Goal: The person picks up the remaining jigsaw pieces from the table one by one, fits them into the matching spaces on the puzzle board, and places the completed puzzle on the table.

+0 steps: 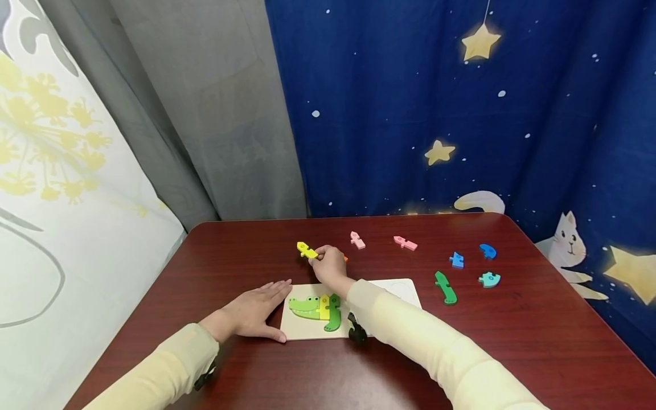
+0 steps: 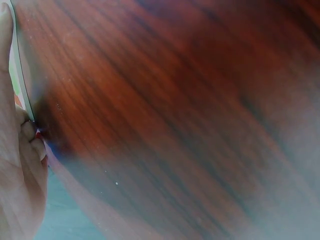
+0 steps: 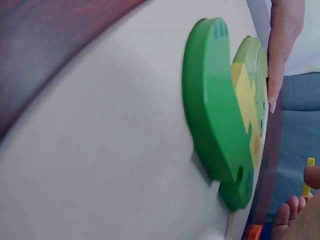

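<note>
My right hand (image 1: pixel 330 266) reaches over the puzzle board's far edge and pinches a yellow puzzle piece (image 1: pixel 306 249); the right wrist view shows that yellow piece (image 3: pixel 310 165) between thumb and fingers. On the pale board (image 1: pixel 302 333) lie a light green crocodile head (image 1: pixel 304 309), a yellow neck piece (image 1: pixel 324 307) and a dark green leg piece (image 1: pixel 333 316). My left hand (image 1: pixel 258 310) rests with fingers extended at the board's left edge, its thumb along the near corner. Part of the left hand (image 2: pixel 15 150) shows in the left wrist view. My right sleeve hides the board's middle.
An orange piece (image 1: pixel 345 258) is partly hidden behind the right hand. Two pink pieces (image 1: pixel 357 240) lie farther back. To the right are a green leg piece (image 1: pixel 446 288), two blue pieces (image 1: pixel 457 260) and a turquoise piece (image 1: pixel 489 279) on the dark red wooden table (image 1: pixel 246 250).
</note>
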A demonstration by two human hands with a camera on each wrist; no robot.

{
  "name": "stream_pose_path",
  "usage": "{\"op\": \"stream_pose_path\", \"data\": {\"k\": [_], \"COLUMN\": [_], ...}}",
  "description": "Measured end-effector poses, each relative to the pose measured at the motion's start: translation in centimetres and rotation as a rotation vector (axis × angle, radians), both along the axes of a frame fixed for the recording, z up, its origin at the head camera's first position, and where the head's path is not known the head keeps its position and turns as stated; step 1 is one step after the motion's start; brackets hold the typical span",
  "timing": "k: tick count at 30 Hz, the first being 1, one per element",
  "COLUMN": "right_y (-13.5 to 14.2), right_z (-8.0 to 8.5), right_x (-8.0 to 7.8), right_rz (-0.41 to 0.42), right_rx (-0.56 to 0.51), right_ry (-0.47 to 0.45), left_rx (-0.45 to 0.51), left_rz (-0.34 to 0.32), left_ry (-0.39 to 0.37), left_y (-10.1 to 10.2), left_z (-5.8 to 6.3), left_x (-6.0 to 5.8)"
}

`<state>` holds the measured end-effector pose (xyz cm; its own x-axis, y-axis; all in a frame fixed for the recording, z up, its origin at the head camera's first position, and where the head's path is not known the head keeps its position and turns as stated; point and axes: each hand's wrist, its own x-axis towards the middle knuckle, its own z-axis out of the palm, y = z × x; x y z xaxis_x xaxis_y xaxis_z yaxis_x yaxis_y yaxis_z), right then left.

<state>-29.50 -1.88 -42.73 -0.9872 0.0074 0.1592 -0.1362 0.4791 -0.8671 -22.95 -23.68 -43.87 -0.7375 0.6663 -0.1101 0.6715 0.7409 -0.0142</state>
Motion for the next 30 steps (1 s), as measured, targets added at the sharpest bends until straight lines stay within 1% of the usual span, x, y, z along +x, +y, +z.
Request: {"op": "stream_pose_path", "data": {"k": [3,8,11,18,25,30], "right_y": [0.4,1.1,1.7,3.1,4.6,5.7], "right_z": [0.1,0.1,0.1,0.4,0.6,0.5], "right_x": [0.2,0.7,0.9,1.4,1.9,2.6], "right_rz": [-0.006,0.012,0.015,0.011,0.007,0.022], "right_rx": [-0.003,-0.029,-0.036,-0.011,0.005,0.035], "right_ry": [0.015,-0.006,-0.001,0.063,0.098,0.123], "left_rx": [0.006,0.006,0.004,0.003,0.009,0.008], "left_rz": [0.000,0.003,0.007,0.011,-0.006,-0.006], "left_ry": [-0.004,-0.009,-0.006,-0.002,0.011,0.006], "left_y": [0.0,0.0,0.0,0.0,0.1,0.1], "left_z": [-0.1,-0.2,-0.2,-0.2,-0.3,-0.3], "left_x": [0.0,0.0,0.0,-0.2,-0.3,-0.2]}}
